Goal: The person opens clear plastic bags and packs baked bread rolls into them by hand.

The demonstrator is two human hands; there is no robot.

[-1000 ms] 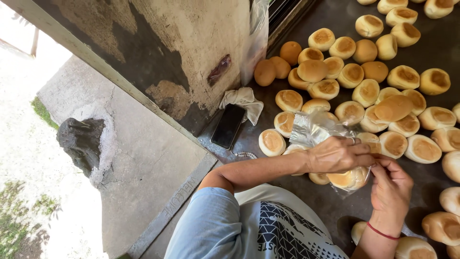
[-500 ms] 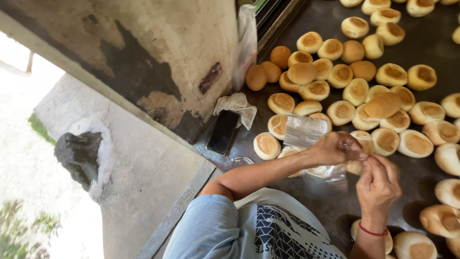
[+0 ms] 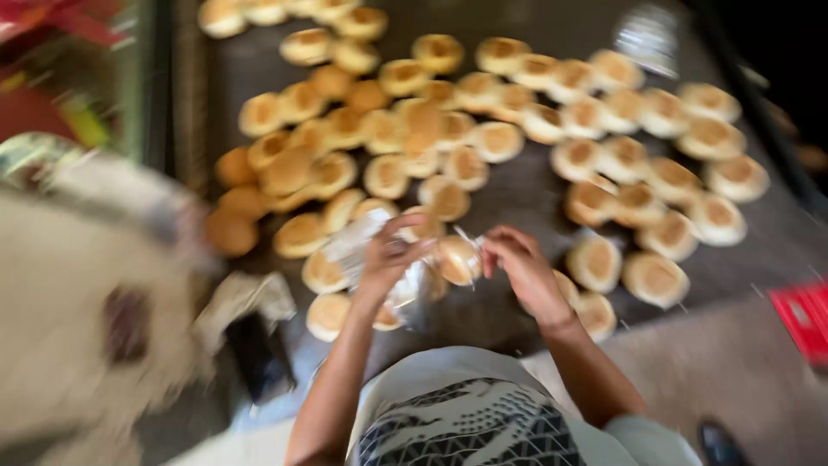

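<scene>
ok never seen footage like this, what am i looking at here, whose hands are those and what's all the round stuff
There is no machine here. The picture comes from a camera worn on a person's head, looking down, so the two arms reaching up from the bottom edge are that person's own. The view is blurred by movement.

The round things are bread rolls, golden brown, spread in a loose crowd over a dark flat tray.

The left hand grips a clear plastic bag with rolls in it. The right hand is at the bag's mouth, fingers on a roll there; whether it is inside the bag is too blurred to tell.

At lower left lie a crumpled cloth and a dark flat object, too blurred to identify.
</scene>
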